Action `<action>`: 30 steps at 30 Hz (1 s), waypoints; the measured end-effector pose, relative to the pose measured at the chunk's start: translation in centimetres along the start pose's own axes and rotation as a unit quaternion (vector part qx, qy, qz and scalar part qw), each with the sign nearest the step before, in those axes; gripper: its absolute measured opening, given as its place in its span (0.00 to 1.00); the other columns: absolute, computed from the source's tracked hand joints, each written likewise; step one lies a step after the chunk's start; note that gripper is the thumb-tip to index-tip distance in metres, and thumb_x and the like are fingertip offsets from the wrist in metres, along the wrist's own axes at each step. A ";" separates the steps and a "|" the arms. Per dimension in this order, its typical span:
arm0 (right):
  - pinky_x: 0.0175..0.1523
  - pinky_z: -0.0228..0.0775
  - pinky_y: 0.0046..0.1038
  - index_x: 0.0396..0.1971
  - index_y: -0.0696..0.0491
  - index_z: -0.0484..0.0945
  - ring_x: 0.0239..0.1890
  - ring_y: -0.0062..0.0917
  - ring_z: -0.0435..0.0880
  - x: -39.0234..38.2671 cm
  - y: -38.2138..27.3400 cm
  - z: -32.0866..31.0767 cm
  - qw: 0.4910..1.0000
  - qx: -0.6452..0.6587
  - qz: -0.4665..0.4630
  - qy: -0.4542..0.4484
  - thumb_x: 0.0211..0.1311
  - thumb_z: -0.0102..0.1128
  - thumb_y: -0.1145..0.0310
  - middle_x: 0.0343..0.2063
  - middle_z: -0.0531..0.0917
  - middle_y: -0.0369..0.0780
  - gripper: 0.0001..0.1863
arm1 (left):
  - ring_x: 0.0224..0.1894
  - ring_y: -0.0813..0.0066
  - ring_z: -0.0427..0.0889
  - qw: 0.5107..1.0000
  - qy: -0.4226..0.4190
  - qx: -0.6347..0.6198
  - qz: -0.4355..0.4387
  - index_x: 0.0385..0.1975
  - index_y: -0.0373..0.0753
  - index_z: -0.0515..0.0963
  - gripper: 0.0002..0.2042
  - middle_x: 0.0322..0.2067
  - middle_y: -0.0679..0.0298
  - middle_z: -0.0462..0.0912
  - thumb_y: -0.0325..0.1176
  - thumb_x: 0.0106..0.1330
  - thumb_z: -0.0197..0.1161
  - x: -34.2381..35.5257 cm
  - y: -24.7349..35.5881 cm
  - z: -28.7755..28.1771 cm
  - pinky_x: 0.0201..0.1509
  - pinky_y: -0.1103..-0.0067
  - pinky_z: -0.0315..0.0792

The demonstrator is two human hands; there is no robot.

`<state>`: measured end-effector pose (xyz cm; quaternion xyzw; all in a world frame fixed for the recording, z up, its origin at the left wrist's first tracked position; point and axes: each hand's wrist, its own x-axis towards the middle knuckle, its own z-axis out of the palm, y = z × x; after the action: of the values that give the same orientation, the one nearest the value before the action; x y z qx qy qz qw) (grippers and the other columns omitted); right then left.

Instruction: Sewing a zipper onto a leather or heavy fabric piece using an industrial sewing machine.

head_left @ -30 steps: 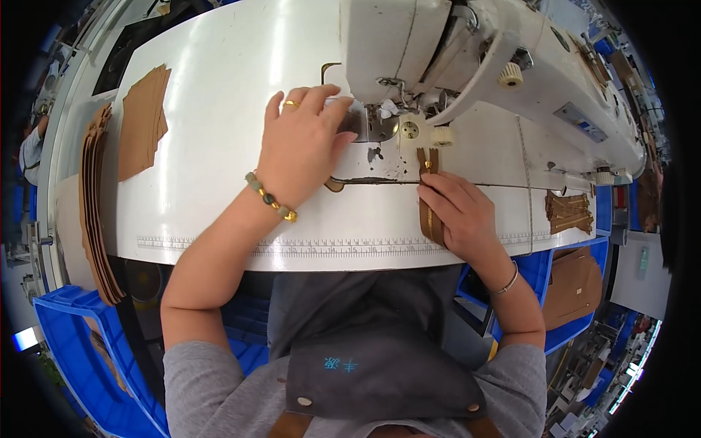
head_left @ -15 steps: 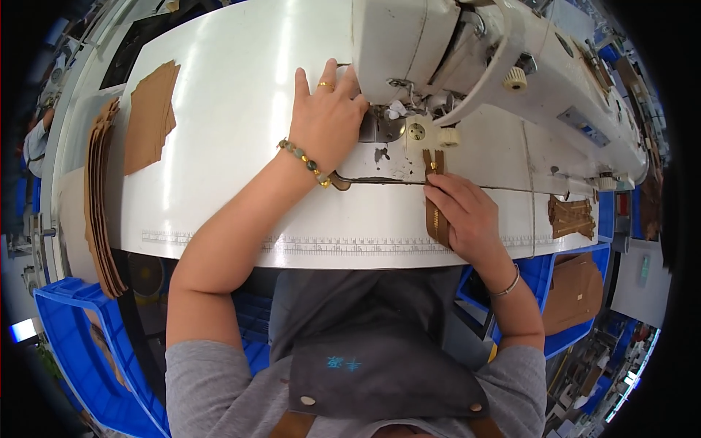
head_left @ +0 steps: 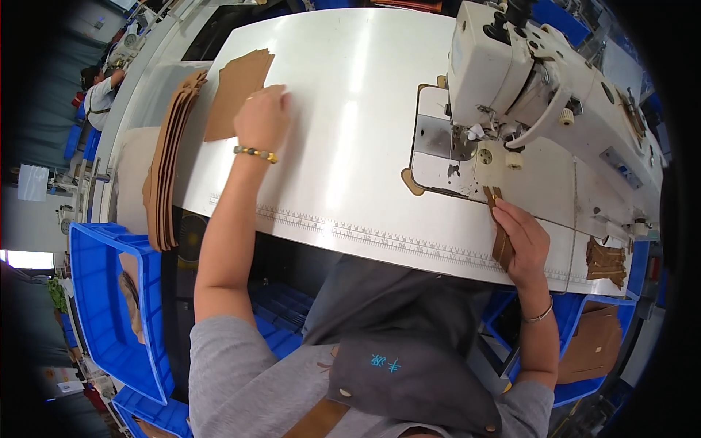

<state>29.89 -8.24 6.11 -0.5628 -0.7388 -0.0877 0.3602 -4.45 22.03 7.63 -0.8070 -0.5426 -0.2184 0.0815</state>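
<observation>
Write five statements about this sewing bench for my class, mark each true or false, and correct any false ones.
1. The right hand holds a zipper. True.
2. The machine stands to the right of the left hand. True.
3. The left hand rests on the machine. False: it is at the brown sheets, though blur hides whether it touches them.
4. The zipper is white. False: it is brown.
5. A ruler runs along the table's near edge. True.

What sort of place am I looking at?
Probably a sewing workshop: there's a white sewing machine, flat brown pieces on the table, and a brown zipper in the right hand.
</observation>
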 end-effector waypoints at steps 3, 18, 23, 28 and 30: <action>0.42 0.83 0.31 0.45 0.57 0.85 0.40 0.37 0.90 0.0 -0.1 0.0 1.000 0.008 0.000 -0.002 0.55 0.72 0.75 0.46 0.88 0.45 0.16 | 0.48 0.51 0.87 0.992 -0.035 0.098 -0.072 0.43 0.41 0.85 0.11 0.44 0.55 0.89 0.37 0.71 0.58 1.0 -5.4 -1.1 0.50 0.58 0.81; 0.41 0.83 0.31 0.44 0.57 0.85 0.39 0.38 0.90 0.1 -0.2 0.0 1.000 0.000 -0.005 -0.009 0.55 0.72 0.76 0.45 0.88 0.45 0.15 | 0.48 0.49 0.89 0.959 -0.134 0.205 -0.141 0.44 0.39 0.87 0.11 0.44 0.50 0.90 0.31 0.69 0.59 3.6 -9.1 -0.5 0.51 0.61 0.83; 0.41 0.83 0.31 0.44 0.57 0.85 0.39 0.38 0.90 0.2 -0.1 -0.1 1.000 0.000 -0.005 -0.011 0.55 0.72 0.75 0.44 0.88 0.44 0.15 | 0.49 0.51 0.89 0.951 -0.152 0.239 -0.124 0.48 0.40 0.85 0.12 0.46 0.50 0.89 0.31 0.73 0.57 5.6 -10.2 -0.4 0.51 0.62 0.83; 0.43 0.83 0.33 0.43 0.57 0.85 0.41 0.38 0.89 0.3 -0.3 0.0 1.000 -0.007 0.009 -0.014 0.54 0.72 0.75 0.45 0.88 0.43 0.15 | 0.51 0.66 0.89 0.809 -0.220 -0.498 -0.221 0.60 0.36 0.78 0.16 0.52 0.58 0.87 0.36 0.78 0.57 6.9 -9.5 -4.3 0.53 0.70 0.84; 0.48 0.83 0.35 0.42 0.57 0.86 0.46 0.39 0.88 0.3 -0.2 0.0 0.999 -0.037 -0.002 -0.006 0.52 0.73 0.75 0.45 0.88 0.43 0.15 | 0.51 0.70 0.88 0.690 -0.241 -0.647 -0.217 0.61 0.33 0.76 0.16 0.55 0.59 0.85 0.32 0.78 0.57 4.5 -7.7 -5.0 0.54 0.71 0.85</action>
<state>29.71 -8.07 6.39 -0.5748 -0.7384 -0.1126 0.3342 -11.41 27.03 13.20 -0.5449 -0.4277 -0.3249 -0.6438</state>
